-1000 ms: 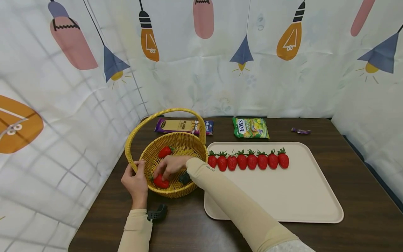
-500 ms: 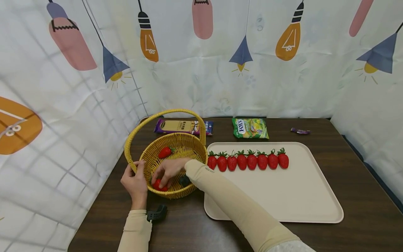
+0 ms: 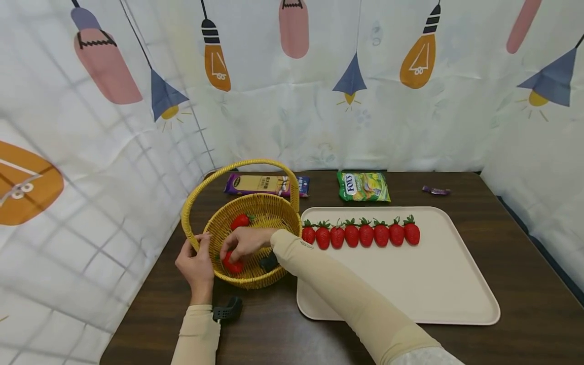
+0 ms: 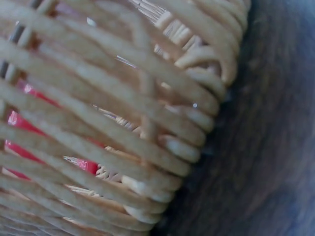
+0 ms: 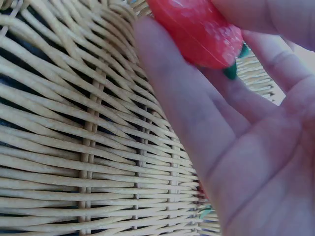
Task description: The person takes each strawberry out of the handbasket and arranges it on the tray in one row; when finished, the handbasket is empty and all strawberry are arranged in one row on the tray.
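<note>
A yellow wicker basket [image 3: 274,208] with a tall hoop handle stands at the left of the table. My left hand [image 3: 196,264] grips the foot of that handle, at the near left rim. Reaching down into the basket, my right hand [image 3: 246,242] pinches a red strawberry [image 3: 233,265] between thumb and fingers. The right wrist view shows this strawberry [image 5: 197,34] close up, its green leaves beside the palm. Another strawberry [image 3: 240,221] lies farther back in the basket. Only basket weave [image 4: 113,98], with red patches behind it, fills the left wrist view.
Right of the basket lies a beige tray [image 3: 388,284] with several strawberries [image 3: 366,236] in a row along its back. Behind are a purple snack pack [image 3: 260,184], a green candy bag [image 3: 363,186] and a small purple wrapped sweet [image 3: 436,190].
My right hand has shifted slightly, and the pinched strawberry has turned and risen a little. My left hand keeps its grip on the handle; the basket stays in place.
</note>
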### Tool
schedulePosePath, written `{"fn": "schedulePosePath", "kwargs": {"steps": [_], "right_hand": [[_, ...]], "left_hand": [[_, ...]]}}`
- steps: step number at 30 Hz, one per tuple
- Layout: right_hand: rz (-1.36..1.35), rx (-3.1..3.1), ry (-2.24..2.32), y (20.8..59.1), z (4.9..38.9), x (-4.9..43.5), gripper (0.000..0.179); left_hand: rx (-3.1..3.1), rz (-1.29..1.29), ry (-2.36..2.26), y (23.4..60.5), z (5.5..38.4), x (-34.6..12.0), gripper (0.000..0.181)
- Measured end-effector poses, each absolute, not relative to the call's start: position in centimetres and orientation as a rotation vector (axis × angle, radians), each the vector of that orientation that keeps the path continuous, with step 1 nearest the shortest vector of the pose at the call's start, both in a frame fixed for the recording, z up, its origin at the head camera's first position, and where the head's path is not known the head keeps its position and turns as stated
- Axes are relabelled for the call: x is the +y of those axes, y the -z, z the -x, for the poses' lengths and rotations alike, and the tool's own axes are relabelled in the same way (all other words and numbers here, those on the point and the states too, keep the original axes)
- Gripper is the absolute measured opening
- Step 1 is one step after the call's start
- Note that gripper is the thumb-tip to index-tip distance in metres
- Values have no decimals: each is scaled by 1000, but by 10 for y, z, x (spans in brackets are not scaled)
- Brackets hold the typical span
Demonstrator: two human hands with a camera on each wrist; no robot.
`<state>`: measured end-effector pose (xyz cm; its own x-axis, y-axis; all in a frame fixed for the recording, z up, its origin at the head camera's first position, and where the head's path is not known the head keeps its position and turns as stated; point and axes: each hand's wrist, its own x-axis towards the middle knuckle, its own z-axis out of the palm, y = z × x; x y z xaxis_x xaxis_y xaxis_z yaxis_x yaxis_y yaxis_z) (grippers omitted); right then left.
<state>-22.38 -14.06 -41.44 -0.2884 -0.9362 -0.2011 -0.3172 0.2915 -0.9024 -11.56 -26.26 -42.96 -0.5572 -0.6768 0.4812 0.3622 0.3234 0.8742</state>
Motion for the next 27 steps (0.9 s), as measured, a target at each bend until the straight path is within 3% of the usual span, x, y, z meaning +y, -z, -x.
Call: {"fn": "schedulePosePath", "kwargs": {"steps": [15,27], "right_hand": [[1150,1829,1109,385,228,-111,20],[1078,1772,1342,389,225,-55,22]], "left_hand": [[-1680,-294,1362,425,113,-264,20],[-1680,-275,1397,431,112,-263,24]]}}
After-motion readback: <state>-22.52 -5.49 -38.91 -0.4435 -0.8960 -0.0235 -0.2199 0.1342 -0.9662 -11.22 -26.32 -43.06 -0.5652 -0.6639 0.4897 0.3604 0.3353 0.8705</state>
